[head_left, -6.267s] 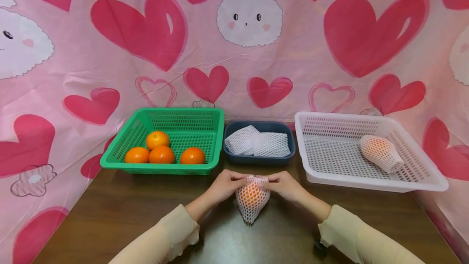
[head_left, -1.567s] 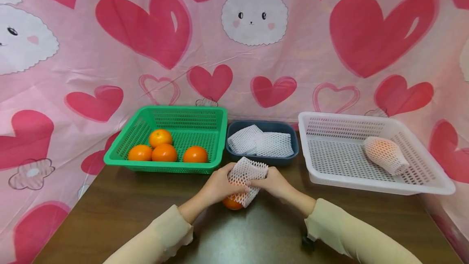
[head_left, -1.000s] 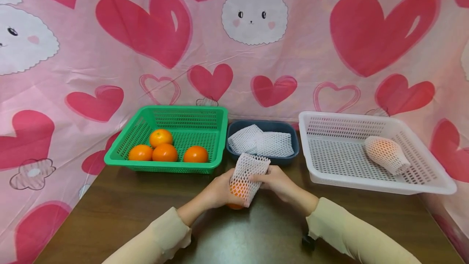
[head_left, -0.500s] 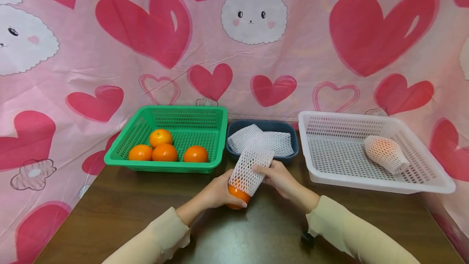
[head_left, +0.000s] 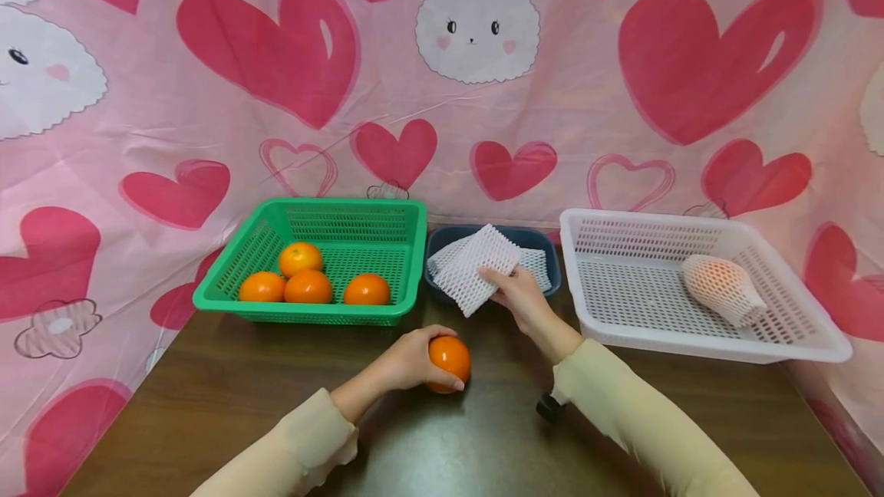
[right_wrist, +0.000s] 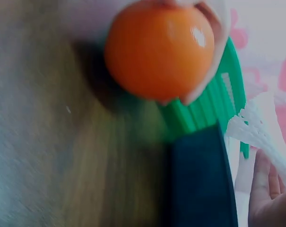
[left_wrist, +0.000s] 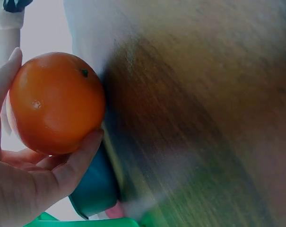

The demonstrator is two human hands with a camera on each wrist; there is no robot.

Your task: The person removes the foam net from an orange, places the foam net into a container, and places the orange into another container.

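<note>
An unwrapped orange stands on the brown table, gripped by my left hand with thumb and fingers round its side. The left wrist view shows the same orange with its small green stem spot. My right hand pinches a flat white foam net sleeve, held over the front of the dark blue tray. More white net sleeves lie in that tray, partly covered by the held one. In the right wrist view the held sleeve appears at the right edge.
A green basket with several bare oranges stands at the back left. At the back right is a white basket holding one net-wrapped orange. A pink cloth with hearts and rabbits hangs behind.
Earlier the net sleeve was round the orange. My right hand has drawn it off and carried it up to the blue tray, while my left hand has kept the orange in place.
</note>
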